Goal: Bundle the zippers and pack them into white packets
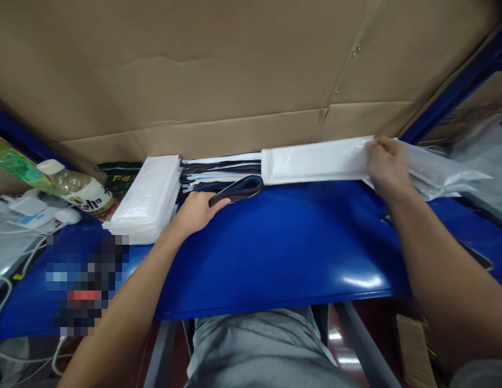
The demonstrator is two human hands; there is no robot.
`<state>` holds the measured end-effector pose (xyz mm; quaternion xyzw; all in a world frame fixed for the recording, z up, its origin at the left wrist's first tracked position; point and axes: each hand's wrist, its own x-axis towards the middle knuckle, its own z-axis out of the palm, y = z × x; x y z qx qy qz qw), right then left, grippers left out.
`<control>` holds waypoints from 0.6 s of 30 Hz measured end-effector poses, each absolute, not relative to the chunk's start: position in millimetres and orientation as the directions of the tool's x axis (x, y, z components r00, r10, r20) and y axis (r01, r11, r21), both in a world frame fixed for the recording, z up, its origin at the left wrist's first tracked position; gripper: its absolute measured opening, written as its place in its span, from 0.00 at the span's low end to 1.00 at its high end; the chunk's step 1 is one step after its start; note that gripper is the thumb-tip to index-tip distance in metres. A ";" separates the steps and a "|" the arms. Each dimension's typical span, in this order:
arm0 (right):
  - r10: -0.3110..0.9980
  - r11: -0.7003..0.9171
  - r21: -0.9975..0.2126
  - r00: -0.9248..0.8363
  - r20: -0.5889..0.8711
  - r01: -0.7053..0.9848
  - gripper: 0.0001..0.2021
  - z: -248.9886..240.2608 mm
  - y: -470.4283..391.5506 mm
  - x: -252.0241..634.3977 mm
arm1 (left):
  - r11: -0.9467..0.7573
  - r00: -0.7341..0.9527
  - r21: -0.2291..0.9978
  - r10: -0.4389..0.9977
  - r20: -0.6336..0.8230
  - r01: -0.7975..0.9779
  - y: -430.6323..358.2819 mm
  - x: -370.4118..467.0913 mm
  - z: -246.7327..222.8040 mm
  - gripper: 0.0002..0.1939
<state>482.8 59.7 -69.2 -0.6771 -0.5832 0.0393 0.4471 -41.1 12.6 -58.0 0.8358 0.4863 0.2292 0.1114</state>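
Note:
My left hand (198, 212) is closed on a dark folded strip (245, 186), whose looped end points right above the blue table. Just behind it lies a pile of folded strips (222, 164) in dark, white and light blue. My right hand (388, 161), slightly blurred, pinches the right part of a long white plastic sleeve (315, 161). The sleeve's left end reaches the pile's right side. Under and beyond that hand are more clear plastic bags (440, 167). Left of my left hand stands a stack of white packets (148, 188).
The blue table (275, 253) backs onto a cardboard wall (218, 70). At left are a drink bottle (78, 188), a white charger with cables (36, 210) and a pixelated patch (89, 285). A dark flat object (475, 254) lies at right.

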 end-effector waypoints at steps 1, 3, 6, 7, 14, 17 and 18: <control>0.723 0.041 -0.675 0.445 0.529 0.736 0.20 -67.4 62.3 494.8 | -0.496 0.416 0.378 0.867 0.276 0.782 14.5 -45.0 -59.3 0.26; 0.447 -0.002 -0.722 0.647 0.618 0.692 0.17 -63.8 67.9 513.1 | -0.475 0.404 0.302 0.874 0.270 0.827 16.8 -48.3 -62.8 0.26; 0.226 0.068 -0.806 0.778 0.586 0.588 0.15 -58.1 75.8 518.8 | -0.427 0.368 0.180 0.885 0.287 0.886 15.2 -43.5 -65.2 0.28; 0.242 0.120 -0.844 0.809 0.535 0.522 0.13 -56.4 77.3 513.8 | -0.408 0.352 0.142 0.884 0.308 0.902 13.2 -40.5 -63.7 0.28; 0.780 0.382 -0.893 0.436 0.449 0.236 0.10 -53.4 47.8 420.7 | -0.451 0.238 0.291 0.800 0.551 0.844 -14.8 -16.3 -21.4 0.23; 0.885 0.377 -0.874 0.159 0.438 0.308 0.17 -53.0 22.7 373.5 | -0.517 0.337 0.529 0.851 0.403 0.672 -32.9 3.9 -8.2 0.26; 0.902 0.383 -0.875 0.086 0.424 0.297 0.18 -52.0 15.4 359.2 | -0.515 0.403 0.568 0.857 0.320 0.642 -38.4 11.1 -6.2 0.29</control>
